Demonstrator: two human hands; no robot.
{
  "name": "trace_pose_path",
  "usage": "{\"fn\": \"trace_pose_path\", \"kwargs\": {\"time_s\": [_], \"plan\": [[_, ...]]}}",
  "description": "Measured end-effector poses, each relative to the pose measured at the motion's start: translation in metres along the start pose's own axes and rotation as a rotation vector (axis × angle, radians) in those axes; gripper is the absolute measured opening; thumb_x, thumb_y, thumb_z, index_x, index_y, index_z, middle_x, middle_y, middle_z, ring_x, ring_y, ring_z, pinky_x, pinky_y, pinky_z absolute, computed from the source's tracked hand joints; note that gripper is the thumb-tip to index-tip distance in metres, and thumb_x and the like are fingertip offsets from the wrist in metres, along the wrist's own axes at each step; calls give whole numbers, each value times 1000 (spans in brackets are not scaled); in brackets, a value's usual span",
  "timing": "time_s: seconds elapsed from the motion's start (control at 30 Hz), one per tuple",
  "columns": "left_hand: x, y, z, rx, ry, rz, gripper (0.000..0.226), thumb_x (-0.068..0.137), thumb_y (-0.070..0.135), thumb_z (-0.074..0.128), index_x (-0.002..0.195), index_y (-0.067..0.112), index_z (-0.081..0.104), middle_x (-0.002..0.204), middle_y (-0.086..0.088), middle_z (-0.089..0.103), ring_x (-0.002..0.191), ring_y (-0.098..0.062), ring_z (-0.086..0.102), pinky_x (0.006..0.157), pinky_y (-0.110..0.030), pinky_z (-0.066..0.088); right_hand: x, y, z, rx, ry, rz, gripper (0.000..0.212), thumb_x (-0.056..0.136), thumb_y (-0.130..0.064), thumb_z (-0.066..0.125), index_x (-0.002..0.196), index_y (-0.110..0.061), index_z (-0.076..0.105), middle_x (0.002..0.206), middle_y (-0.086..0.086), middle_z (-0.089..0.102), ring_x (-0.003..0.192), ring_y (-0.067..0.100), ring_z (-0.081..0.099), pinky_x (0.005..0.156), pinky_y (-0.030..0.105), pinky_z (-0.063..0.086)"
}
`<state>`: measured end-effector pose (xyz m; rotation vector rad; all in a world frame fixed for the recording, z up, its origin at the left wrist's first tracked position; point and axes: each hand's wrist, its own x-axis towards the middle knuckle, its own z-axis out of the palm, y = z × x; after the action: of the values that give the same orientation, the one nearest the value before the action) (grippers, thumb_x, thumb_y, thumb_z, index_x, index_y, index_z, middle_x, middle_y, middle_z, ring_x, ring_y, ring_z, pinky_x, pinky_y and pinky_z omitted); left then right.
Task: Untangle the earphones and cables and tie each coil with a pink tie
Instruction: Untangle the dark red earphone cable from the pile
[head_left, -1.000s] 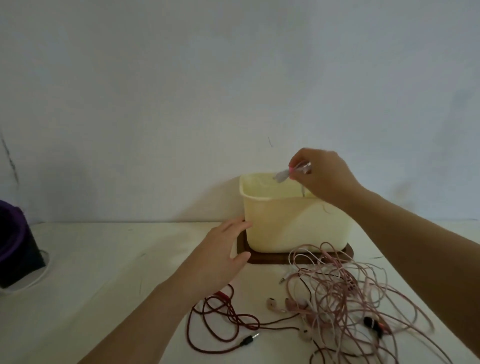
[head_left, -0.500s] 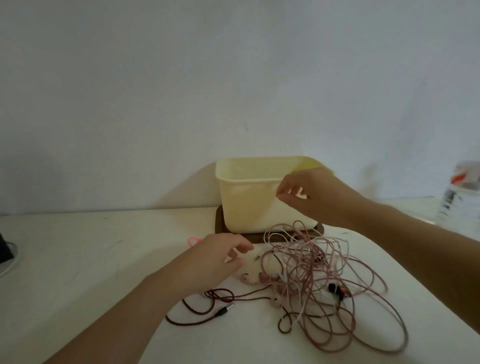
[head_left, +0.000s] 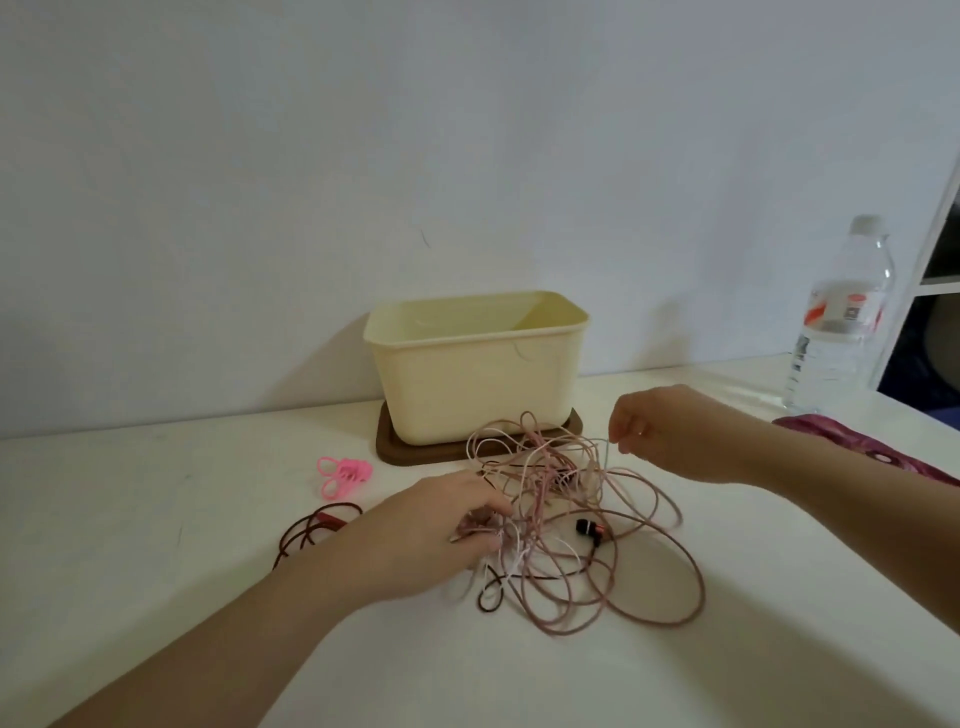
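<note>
Lying before one tub (head_left: 478, 374), one tangle (head_left: 571, 499) meets two hands: left hand (head_left: 431, 530) grips its left strands, right hand (head_left: 670, 431) pinches one strand; one bunch of ties (head_left: 344, 472) lies left.

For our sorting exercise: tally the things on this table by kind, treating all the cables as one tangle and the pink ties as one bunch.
Cream tub: 1
Brown tray under it: 1
Water bottle: 1
Cable tangle: 1
Bunch of pink ties: 1
Patterned cloth: 1
Total: 6
</note>
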<state>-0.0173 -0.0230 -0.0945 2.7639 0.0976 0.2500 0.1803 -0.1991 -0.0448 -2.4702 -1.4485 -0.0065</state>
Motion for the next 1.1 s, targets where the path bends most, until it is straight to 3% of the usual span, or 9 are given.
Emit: {"fn": "trace_pose_path", "kwargs": {"time_s": [0.17, 0.23, 0.33, 0.47, 0.6, 0.73, 0.9, 1.0, 1.1], "plan": [[1, 2, -3, 74, -116, 7, 35, 88, 23, 59, 122, 31, 57, 110, 16, 47, 100, 0, 50, 90, -16, 41, -26, -43, 5, -3, 204, -302, 15, 94, -21, 52, 99, -30, 62, 91, -21, 53, 85, -4, 50, 75, 18, 40], [3, 4, -5, 102, -144, -6, 34, 87, 22, 57, 118, 36, 58, 101, 25, 43, 96, 0, 51, 85, -18, 43, -36, -63, 12, -11, 121, -488, 18, 94, -23, 51, 108, -27, 61, 104, -12, 57, 98, 4, 50, 83, 24, 42], [5, 7, -6, 138, -154, -18, 15, 86, 20, 55, 87, 35, 54, 86, 21, 45, 85, -7, 51, 72, -23, 42, -37, -77, 27, -39, -59, -621, 25, 95, -21, 51, 118, -19, 58, 117, -3, 55, 107, 11, 47, 86, 21, 39], [-4, 4, -9, 212, -128, -44, 4, 90, 27, 52, 88, 30, 52, 83, 14, 43, 77, -5, 45, 65, -20, 34, -31, -76, 34, -131, -186, -551, 23, 97, -26, 46, 113, -15, 60, 111, 3, 55, 101, 20, 53, 86, 32, 43], [-14, 2, -8, 215, -82, -32, 24, 92, 28, 50, 114, 34, 56, 92, 17, 45, 84, -1, 44, 77, -23, 41, -29, -69, 32, -180, -185, -533, 26, 95, -26, 46, 97, -9, 66, 102, 3, 61, 93, 19, 55, 81, 33, 45], [-28, -5, -8, 149, -50, -22, 32, 93, 31, 50, 122, 43, 55, 105, 21, 49, 92, 6, 47, 84, -21, 42, -35, -64, 26, -167, -212, -515, 26, 90, -26, 49, 105, -20, 69, 114, -9, 61, 102, 10, 56, 86, 29, 48], [-33, -7, -13, 57, -45, -64, 21, 96, 33, 47, 109, 42, 61, 101, 24, 49, 86, 6, 48, 74, -10, 38, -41, -69, 16, -229, -294, -516, 37, 86, -18, 47, 117, -28, 64, 127, -12, 55, 114, 10, 52, 93, 31, 47], [-29, -5, -16, 31, 1, -78, 22, 95, 30, 48, 80, 44, 55, 91, 22, 52, 88, 4, 51, 85, -23, 43, -41, -73, 15, -265, -291, -551, 35, 86, -19, 45, 116, -25, 63, 125, -10, 57, 111, 13, 54, 91, 34, 48], [-25, -4, -17, 66, 78, -103, 14, 94, 28, 51, 88, 38, 60, 98, 20, 56, 96, 3, 51, 90, -25, 41, -38, -76, 14, -284, -266, -574, 31, 90, -22, 43, 114, -21, 64, 121, -7, 59, 107, 13, 55, 90, 32, 48]]}}
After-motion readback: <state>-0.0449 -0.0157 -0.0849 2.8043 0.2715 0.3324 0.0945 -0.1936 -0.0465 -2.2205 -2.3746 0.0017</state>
